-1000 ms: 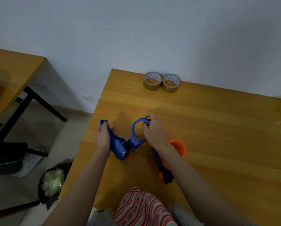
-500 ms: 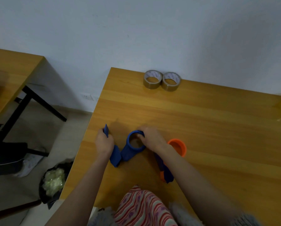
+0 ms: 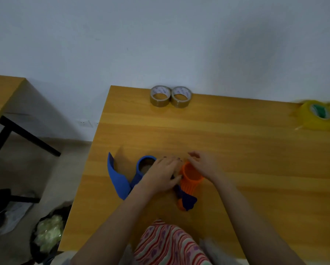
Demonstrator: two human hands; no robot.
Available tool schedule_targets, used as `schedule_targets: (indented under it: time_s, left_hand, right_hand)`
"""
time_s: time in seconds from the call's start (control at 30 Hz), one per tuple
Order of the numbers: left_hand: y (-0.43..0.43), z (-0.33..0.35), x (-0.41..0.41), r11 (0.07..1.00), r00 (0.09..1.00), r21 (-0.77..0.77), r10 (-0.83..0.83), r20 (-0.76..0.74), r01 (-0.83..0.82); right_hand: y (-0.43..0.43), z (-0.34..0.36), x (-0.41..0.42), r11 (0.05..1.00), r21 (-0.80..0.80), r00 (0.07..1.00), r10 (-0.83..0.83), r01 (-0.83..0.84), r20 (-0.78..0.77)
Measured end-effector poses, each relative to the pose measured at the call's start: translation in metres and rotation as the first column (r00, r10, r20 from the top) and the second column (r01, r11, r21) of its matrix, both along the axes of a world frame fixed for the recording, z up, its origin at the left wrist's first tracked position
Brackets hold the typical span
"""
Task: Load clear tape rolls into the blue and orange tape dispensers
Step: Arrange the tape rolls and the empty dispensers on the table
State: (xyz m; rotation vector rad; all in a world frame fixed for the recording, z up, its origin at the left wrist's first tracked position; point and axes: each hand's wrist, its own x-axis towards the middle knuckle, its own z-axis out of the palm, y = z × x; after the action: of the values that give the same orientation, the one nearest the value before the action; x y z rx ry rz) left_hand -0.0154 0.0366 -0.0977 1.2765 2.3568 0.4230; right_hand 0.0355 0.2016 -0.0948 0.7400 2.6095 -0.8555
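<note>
Wooden table (image 3: 256,159) stands against a pale wall (image 3: 160,35). Second wooden table (image 3: 1,92) at left, black legs (image 3: 26,134), well apart from the first. Floor (image 3: 64,169) between them. Dark bin (image 3: 47,238) beside the first table's near left corner holds pale crumpled material. Striped red garment (image 3: 166,245) at the near edge.

You're in a plain office or workroom by the looks of it: bare white wall (image 3: 160,35), a wood-top counter (image 3: 256,159) pushed against it, a second matching desk (image 3: 1,92) on black legs off its left edge, a wall socket (image 3: 85,123) low down, and a bin bag (image 3: 47,234) on the concrete floor (image 3: 36,169).
</note>
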Motion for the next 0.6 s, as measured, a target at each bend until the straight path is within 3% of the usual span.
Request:
schedule_targets:
  time_s: [0.07,0.27,0.47,0.6]
  left_hand:
    - [0.002,-0.009,0.004,0.994,0.998,-0.096,-0.046,-0.045,0.042]
    - [0.002,-0.009,0.004,0.99,0.992,-0.137,-0.051,-0.111,0.035]
    - [0.027,0.003,0.008,0.999,0.997,0.039,0.033,-0.073,-0.03]
    - [0.054,0.012,0.011,0.995,0.995,0.078,0.07,-0.064,-0.065]
  right_hand:
    - [0.004,-0.003,0.011,1.0,0.006,1.0,0.009,-0.009,0.028]
    - [0.013,-0.008,0.027,0.995,-0.018,0.995,-0.098,0.099,0.027]
    - [0.02,0.0,0.033,0.992,-0.03,0.992,-0.122,0.123,0.022]
    - [0.044,0.012,0.041,0.984,-0.038,0.985,-0.171,0.171,0.007]
